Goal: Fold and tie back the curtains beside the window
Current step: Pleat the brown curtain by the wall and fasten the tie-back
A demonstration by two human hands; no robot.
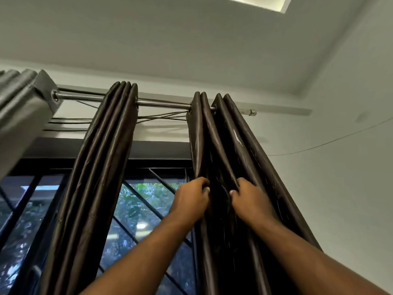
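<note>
White ceiling and pale walls filled the upper half of the view, with a lit recess (255, 2) at the top edge and a thin wire (340, 138) slanting across the right wall. Below them a metal curtain rod (163, 104) ran across the top of the window (138, 209), whose dark frame and diagonal black bars showed green foliage beyond the glass. Several thin cords (161, 117) stretched along the wall just behind the rod. Three bunches of fabric hung from the rod: a grey curtain (23, 111) at the far left, a dark brown middle curtain (102, 158) gathered into tight pleats, and a dark brown right curtain (234, 145) near the rod's capped end (252, 112), beside the window's right edge. Both bare arms reached up to that right curtain. The left hand (192, 199) had its fingers curled round a pleat on the curtain's left side, thumb pressed against the fold. The right hand (249, 199) pinched a neighbouring pleat just to the right, fingers bent into the fabric. The two hands sat near each other at the same height, with a dark hollow of cloth between them.
</note>
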